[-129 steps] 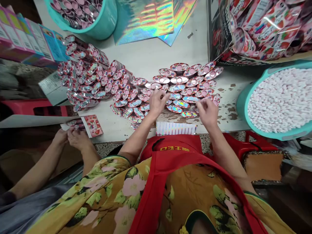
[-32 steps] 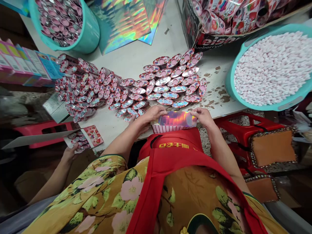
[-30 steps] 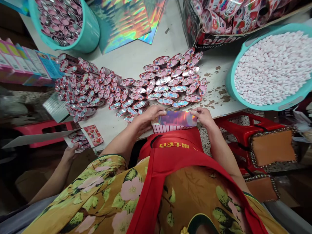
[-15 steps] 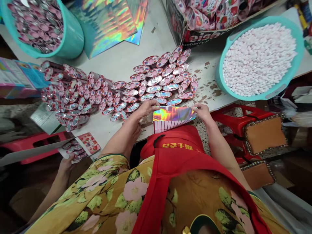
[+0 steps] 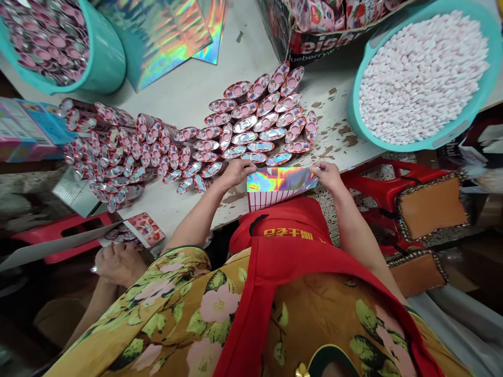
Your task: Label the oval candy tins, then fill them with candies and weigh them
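My left hand (image 5: pixel 238 172) pinches the upper left corner of a shiny rainbow holographic sheet (image 5: pixel 281 179). The opposite corner is gripped by my right hand (image 5: pixel 328 174), so the sheet stretches between them at the table's front edge. Its lower part shows white with red stripes, just above the red apron (image 5: pixel 288 225). Just beyond my hands, many small foil packs (image 5: pixel 245 124) with pink round spots on their ends stand packed side by side on the table. More packs (image 5: pixel 118 152) are bunched to the left.
A turquoise bucket (image 5: pixel 106 57) of pink-and-silver pieces and holographic sheets (image 5: pixel 168 36) occupy the back left. At right stand a turquoise basin (image 5: pixel 356 99) of white pellets and a printed carton (image 5: pixel 314 50). A co-worker's hands (image 5: pixel 120 264) are at lower left beside an open box (image 5: pixel 147 230). Red stools (image 5: pixel 377 180) stand right.
My hands keep hold of the sheet in nearly the same place. The view has shifted slightly. At lower left, the co-worker's second hand has come into sight over the first.
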The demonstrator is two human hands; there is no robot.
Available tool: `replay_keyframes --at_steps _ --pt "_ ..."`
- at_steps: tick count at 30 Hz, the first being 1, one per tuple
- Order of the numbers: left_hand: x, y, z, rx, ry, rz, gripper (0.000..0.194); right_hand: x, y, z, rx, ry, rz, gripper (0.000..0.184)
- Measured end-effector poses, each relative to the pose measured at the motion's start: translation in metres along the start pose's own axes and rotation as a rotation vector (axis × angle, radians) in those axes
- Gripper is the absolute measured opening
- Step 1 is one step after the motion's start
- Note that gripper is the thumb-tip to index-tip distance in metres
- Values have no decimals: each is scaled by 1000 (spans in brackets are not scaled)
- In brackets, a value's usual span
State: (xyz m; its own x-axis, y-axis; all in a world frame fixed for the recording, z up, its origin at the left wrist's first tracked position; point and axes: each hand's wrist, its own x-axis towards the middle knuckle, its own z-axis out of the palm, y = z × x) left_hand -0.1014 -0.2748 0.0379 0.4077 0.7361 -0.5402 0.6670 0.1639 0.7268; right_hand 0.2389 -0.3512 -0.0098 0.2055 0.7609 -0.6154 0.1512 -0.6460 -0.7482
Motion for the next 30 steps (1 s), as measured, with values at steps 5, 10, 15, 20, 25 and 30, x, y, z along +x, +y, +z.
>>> replay_keyframes --at_steps 5,10,15,20,25,30 --pt "-5 -1 2 98 1 33 22 -2 -1 -2 -7 -27 -21 28" --pt "-9 -7 7 137 79 -9 22 -6 -3 3 19 -65 4 32" --pt "-16 -12 9 -187 102 -123 20 -11 -6 5 76 -102 18 32" --pt "-25 -12 11 -523 156 -221 36 -11 -6 1 97 -122 21 38" --pt "-24 -7 11 -535 139 -314 46 -10 -8 -4 161 -84 87 45" --pt "-12 -5 4 -200 166 -307 36 -5 -12 -12 266 -137 91 45"
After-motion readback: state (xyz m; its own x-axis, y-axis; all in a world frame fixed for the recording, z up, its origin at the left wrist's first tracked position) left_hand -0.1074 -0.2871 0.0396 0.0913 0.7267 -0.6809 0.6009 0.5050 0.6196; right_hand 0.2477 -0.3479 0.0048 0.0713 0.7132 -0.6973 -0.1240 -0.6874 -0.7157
